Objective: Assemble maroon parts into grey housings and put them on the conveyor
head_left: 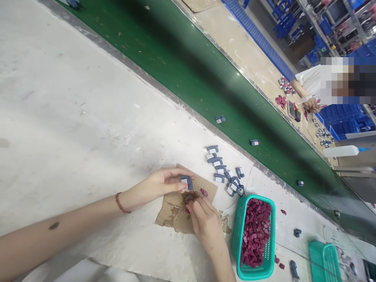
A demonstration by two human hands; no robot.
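Two bare hands at work over one sheet of brown cardboard [179, 225], stained and ragged along its lower edge, on a pale, scuffed surface [88, 137]. The left hand [169, 182], with one beaded bracelet [118, 201] at its wrist, pinches one grey-and-white block [186, 182] between thumb and fingers, above the cardboard. The right hand [204, 217] is narrowed, fingertips together at a small dark round object [188, 199]; whether it is gripped cannot be told. One maroon piece [203, 192] lies on the cardboard nearby. Beyond the hands, about ten similar grey-and-white blocks [219, 178] form a loose cluster. To the right stands one rectangular basket [273, 235] of teal perforated plastic, heaped with angular maroon pieces too many to count; three loose ones [283, 212] lie near it. A second green basket [319, 254] is farther right. Four small blocks [254, 142] are spaced along the smooth green belt [164, 78]. Across it, one co-worker's hand [311, 105] is near one white bottle [340, 151] with a blue tip.
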